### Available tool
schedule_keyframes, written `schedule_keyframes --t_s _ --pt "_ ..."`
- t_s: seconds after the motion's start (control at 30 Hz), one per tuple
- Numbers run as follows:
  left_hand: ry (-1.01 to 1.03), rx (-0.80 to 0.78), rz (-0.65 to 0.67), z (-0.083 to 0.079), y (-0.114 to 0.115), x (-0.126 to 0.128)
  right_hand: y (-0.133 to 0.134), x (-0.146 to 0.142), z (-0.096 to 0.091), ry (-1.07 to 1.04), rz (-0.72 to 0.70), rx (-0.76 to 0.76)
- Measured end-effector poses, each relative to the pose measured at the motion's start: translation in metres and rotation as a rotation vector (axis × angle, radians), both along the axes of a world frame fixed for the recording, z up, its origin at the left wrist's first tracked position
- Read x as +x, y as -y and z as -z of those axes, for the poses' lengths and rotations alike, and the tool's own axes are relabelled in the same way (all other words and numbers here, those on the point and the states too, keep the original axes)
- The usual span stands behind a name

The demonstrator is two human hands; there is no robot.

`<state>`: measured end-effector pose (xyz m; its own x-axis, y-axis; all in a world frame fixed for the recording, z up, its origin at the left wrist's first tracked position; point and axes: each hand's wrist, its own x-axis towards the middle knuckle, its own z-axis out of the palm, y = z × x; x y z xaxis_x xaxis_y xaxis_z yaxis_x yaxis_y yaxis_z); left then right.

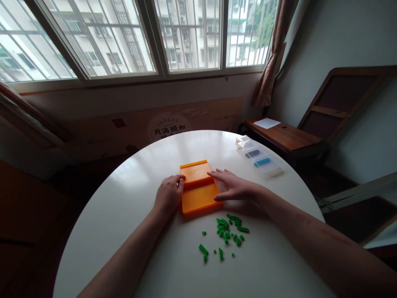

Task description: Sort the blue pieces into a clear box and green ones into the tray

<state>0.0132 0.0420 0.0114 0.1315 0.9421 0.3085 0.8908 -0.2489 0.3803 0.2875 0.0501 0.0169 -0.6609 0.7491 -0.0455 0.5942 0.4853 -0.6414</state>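
An orange plastic tray [200, 198] lies on the white round table, with a raised ledge across its middle and a paler upper section. My left hand [169, 191] is at its left side, fingers bent and closed on the edge. From the right, my right hand [231, 185] reaches over the tray's right edge with its fingers spread and thumb apart; its fingertips touch or hover just over the rim. Below the tray lies a loose pile of small green toy bricks [223, 227], several of them scattered singly toward me.
A clear plastic box [262, 159] with blue and dark contents stands at the table's back right. Beyond the white table [124, 198] are a wooden chair [338, 103], a low wooden surface with paper [267, 123], a curtain [269, 74] and barred windows.
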Motion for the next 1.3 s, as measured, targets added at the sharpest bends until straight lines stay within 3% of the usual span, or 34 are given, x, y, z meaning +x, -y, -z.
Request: schedule_keyframes --t_s 0.5,0.7,0.83,0.97,1.17,1.3 --pt "-0.18 -0.139 0.086 -0.016 0.031 0.0 0.024 0.008 -0.025 0.162 -0.075 0.013" --pt "-0.291 -0.278 0.168 -0.027 0.038 -0.002 0.022 0.029 -0.046 0.015 -0.102 0.065" --pt "-0.326 -0.315 0.157 -0.031 0.043 -0.001 0.037 0.033 -0.062 0.031 -0.186 -0.054" --pt "-0.327 -0.308 0.164 -0.031 0.043 0.001 0.059 0.026 -0.068 0.173 -0.316 -0.141" --pt "-0.327 -0.343 0.146 -0.033 0.043 0.003 0.073 0.021 -0.066 0.386 -0.189 0.021" --pt "-0.314 -0.316 0.158 -0.032 0.043 0.002 0.077 0.018 -0.063 0.472 -0.155 0.047"
